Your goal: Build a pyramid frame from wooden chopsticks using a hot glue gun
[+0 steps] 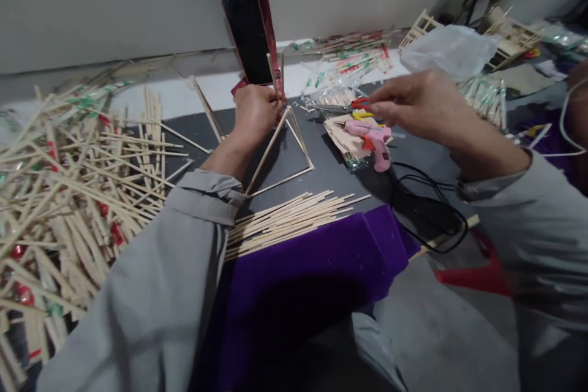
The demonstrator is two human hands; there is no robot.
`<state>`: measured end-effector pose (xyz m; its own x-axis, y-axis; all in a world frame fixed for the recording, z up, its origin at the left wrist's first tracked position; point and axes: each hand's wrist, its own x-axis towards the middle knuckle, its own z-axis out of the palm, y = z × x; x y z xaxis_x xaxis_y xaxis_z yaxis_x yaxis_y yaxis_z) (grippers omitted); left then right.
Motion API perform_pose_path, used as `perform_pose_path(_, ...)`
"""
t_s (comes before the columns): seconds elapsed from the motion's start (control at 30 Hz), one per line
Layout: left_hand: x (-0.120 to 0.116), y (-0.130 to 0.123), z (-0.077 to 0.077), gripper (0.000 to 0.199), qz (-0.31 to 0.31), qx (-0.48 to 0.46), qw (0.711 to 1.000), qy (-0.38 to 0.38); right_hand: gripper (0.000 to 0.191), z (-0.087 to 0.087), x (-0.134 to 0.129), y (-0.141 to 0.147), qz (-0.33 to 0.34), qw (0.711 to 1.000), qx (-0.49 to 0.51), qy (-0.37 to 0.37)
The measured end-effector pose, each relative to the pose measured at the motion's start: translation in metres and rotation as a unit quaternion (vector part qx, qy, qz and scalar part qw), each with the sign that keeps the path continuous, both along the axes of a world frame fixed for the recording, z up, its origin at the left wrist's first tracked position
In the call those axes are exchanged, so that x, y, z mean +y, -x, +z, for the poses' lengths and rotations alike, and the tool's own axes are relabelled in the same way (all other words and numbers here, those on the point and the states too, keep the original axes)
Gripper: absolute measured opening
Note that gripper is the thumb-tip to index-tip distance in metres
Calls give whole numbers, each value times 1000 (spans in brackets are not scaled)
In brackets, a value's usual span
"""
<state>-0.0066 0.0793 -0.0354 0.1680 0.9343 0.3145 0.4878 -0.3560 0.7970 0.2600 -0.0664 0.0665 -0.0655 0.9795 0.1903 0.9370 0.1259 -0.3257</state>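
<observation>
My left hand (255,113) is closed at the top of a frame of thin wooden sticks (280,179), which stands on the dark tabletop. Its fingertips pinch near two upright sticks, and the exact grip is partly hidden. To the right, my right hand (416,104) is closed on the red handle of scissors (337,108), whose metal blades point left towards the frame. Just below the scissors, a pink glue gun (379,142) lies on a stack of flat light pieces (342,138). A yellow part shows between the scissors and the glue gun.
Loose chopstick-like sticks (289,217) lie by a purple cloth (312,263). A large stick pile (92,196) covers the left side. A phone (248,37) leans upright at the back. A black cable (427,177) curls at right, near a plastic bag (448,52).
</observation>
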Motion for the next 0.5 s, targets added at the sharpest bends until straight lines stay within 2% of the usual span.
perform_pose_path(0.07, 0, 0, 2, 15, -3, 19, 1000, -4, 26, -15, -12, -19, -35, 999, 3, 25)
perform_pose_path(0.17, -4, 0, 10, 15, 5, 32, 999, 10, 30, -34, -26, -33, -92, 990, 11, 102)
perform_pose_path(0.3, -8, -1, 16, 14, 15, 25, 998, 60, 42, -53, -33, -28, -139, 975, 36, 168)
perform_pose_path(0.5, -6, -2, 11, 12, 13, 34, 998, 43, 42, -70, -18, -14, -184, 963, 5, 195)
